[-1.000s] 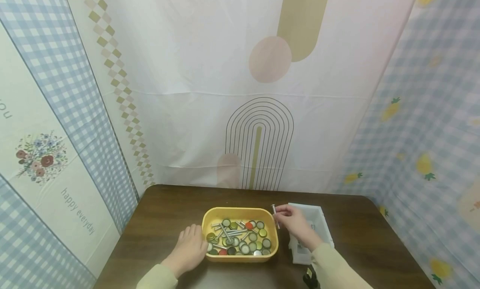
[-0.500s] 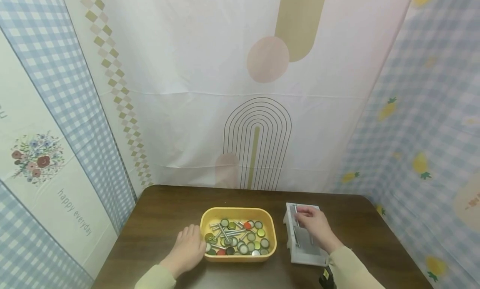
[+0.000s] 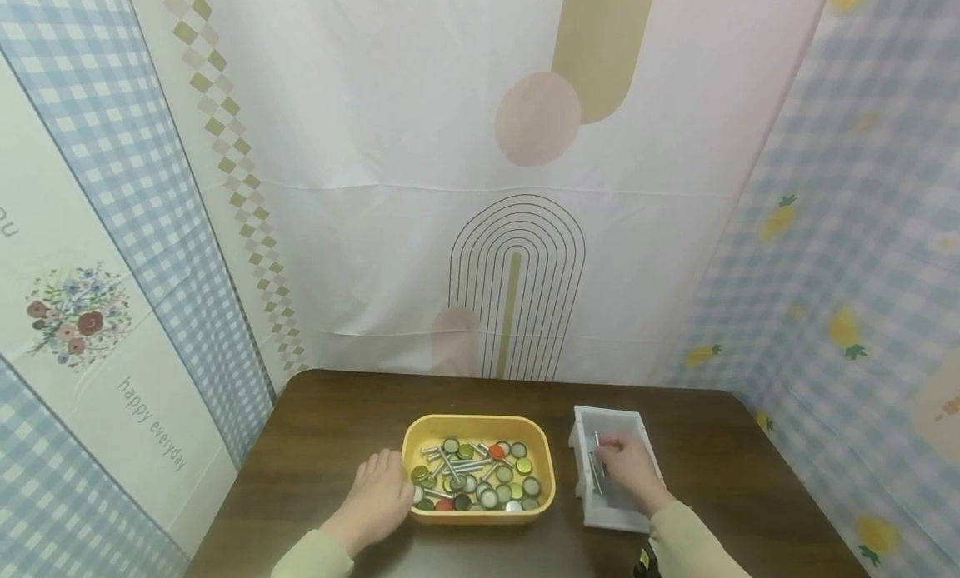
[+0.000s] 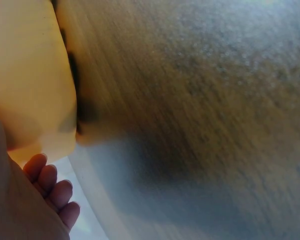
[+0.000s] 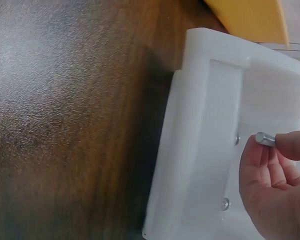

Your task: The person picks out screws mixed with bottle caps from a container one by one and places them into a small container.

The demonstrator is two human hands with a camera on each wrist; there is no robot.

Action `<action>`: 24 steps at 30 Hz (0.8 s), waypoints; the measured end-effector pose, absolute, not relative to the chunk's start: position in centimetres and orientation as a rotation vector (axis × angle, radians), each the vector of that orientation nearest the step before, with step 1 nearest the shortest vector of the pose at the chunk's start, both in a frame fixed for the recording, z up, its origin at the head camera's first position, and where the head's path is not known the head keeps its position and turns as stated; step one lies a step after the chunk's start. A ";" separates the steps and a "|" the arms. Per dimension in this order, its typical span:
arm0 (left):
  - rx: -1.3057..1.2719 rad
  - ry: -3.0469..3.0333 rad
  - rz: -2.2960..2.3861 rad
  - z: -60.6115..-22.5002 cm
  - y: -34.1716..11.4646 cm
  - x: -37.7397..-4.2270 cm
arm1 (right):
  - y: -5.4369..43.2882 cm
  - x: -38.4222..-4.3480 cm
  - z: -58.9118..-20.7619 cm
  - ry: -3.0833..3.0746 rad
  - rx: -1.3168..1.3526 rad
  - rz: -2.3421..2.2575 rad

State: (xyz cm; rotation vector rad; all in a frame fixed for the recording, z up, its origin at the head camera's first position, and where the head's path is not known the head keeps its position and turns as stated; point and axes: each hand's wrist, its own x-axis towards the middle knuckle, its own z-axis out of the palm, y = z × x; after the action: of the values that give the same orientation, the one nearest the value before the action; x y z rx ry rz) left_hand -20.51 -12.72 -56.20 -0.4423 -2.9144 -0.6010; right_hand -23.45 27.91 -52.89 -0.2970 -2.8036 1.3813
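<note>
Pinching a silver metal pin [image 5: 265, 139] between thumb and fingers, the right hand [image 3: 633, 468] had its grip clamped on it over the inside of the white bin [image 3: 617, 520], lower right of the head view. More pins [image 3: 597, 478] lay in that bin. At lower middle, the left hand [image 3: 377, 490] touched the left edge of the yellow tub [image 3: 480, 519]; whether its grip clamped the rim, I could not tell. Bottle caps [image 3: 505, 474] and pins lay inside. The 2 containers stood on the dark desk [image 3: 341, 424].
</note>
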 end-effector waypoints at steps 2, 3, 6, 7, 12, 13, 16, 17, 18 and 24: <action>-0.445 -2.910 -0.596 -56.3 -12.7 -20.5 | 27.9 -23.4 -53.3 -2.808 -0.305 1.387; -0.446 -2.907 -0.595 -56.3 -12.7 -20.5 | 28.0 -23.4 -53.4 -2.813 -0.308 1.387; -0.448 -2.894 -0.588 -56.6 -12.7 -20.6 | 27.9 -23.4 -53.8 -2.832 -0.313 1.354; -0.447 -2.892 -0.584 -56.6 -12.8 -20.6 | 27.9 -23.4 -53.9 -2.839 -0.312 1.343; -0.445 -2.898 -0.588 -56.4 -12.7 -20.5 | 27.9 -23.3 -54.1 -2.858 -0.314 1.311; -0.444 -2.904 -0.588 -56.3 -12.7 -20.5 | 27.9 -23.3 -54.1 -2.859 -0.313 1.303; -0.444 -2.914 -0.589 -56.2 -12.7 -20.5 | 28.0 -23.2 -54.2 -2.867 -0.305 1.274; -0.444 -2.916 -0.588 -56.2 -12.7 -20.5 | 28.0 -23.2 -54.2 -2.870 -0.302 1.265; -0.445 -2.919 -0.589 -56.2 -12.7 -20.5 | 28.0 -23.2 -54.2 -2.873 -0.302 1.264; -0.448 -2.926 -0.596 -56.1 -12.8 -20.5 | 27.9 -23.0 -54.0 -2.886 -0.309 1.255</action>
State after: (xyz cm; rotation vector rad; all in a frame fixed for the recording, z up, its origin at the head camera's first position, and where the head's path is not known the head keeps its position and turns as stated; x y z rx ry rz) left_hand -20.48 -12.77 -56.10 -0.4482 -2.9261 -0.5957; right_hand -23.04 27.89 -54.00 -0.3093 -2.8860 1.2550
